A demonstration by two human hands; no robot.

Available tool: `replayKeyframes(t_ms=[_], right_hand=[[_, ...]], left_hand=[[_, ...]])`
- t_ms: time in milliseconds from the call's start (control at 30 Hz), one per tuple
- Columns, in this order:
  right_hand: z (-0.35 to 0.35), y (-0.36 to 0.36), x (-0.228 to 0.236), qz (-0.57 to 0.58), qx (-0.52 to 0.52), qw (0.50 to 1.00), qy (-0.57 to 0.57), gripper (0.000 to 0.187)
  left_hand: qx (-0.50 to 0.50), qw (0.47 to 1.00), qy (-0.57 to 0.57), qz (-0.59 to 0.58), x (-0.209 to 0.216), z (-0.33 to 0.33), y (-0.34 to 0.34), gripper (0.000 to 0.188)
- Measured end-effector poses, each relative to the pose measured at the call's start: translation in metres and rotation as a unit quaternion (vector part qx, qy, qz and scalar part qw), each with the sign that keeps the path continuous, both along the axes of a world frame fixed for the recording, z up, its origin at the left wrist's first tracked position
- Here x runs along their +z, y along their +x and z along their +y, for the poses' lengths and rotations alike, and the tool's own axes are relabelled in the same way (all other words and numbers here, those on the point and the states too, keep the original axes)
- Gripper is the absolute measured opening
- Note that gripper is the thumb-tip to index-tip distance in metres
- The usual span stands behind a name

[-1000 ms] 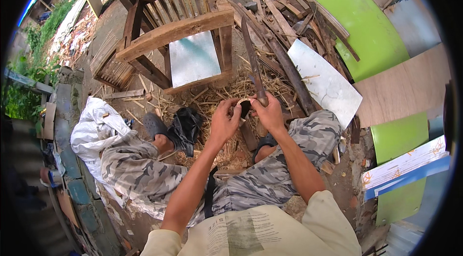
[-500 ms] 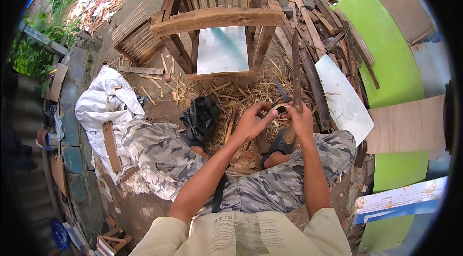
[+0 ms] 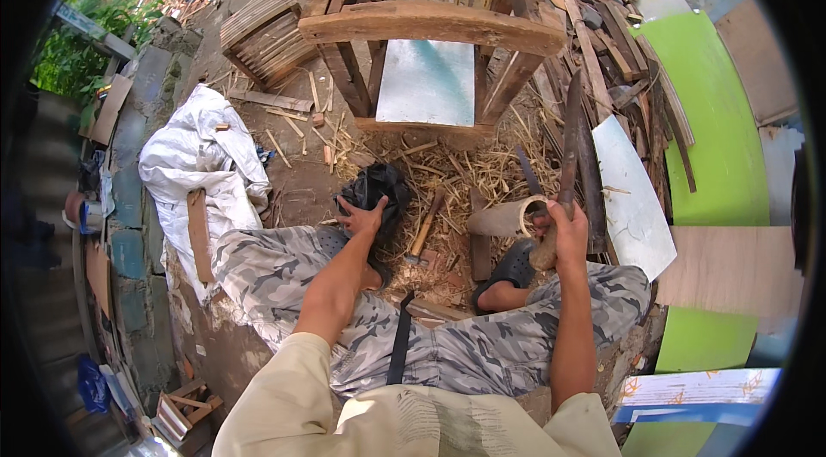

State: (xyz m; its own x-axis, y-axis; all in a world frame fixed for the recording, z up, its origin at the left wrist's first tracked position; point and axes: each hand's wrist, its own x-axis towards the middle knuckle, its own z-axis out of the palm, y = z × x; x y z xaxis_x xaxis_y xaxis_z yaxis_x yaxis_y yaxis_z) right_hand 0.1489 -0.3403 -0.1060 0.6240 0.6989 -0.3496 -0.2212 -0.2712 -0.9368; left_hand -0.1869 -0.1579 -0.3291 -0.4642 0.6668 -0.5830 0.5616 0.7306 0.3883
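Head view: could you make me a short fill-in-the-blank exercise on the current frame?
1. The left hand is at a crumpled plastic bag coloured ____.
2. The right hand grips a machete by its wooden ____, not its blade.
3. The trousers have a ____ pattern.
4. The slatted armchair is made of ____.

Missing words: black; handle; camouflage; wood.

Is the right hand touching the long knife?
Touching: the head view shows the right hand wrapped around the long knife, which shows above and below it.
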Motion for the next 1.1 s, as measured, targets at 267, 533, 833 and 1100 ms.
replayKeyframes(t_ms=[267,533,833,1100], right_hand=[[0.009,-0.008,0.007,0.024,0.006,1.0,-0.003,0.021],[0.028,-0.01,0.011,-0.011,0.019,1.0,-0.003,0.024],[0.033,-0.018,0.014,-0.004,0.027,1.0,-0.003,0.026],[0.026,-0.012,0.012,0.006,0.014,1.0,-0.001,0.026]], left_hand=[[-0.02,0.996,-0.017,-0.08,-0.053,0.023,-0.06,0.087],[0.096,0.987,0.098,-0.083,-0.013,0.084,-0.026,0.045],[0.114,0.966,0.165,-0.165,-0.06,0.133,-0.076,0.048],[0.0,0.99,0.094,-0.109,-0.01,0.112,-0.065,0.088]])
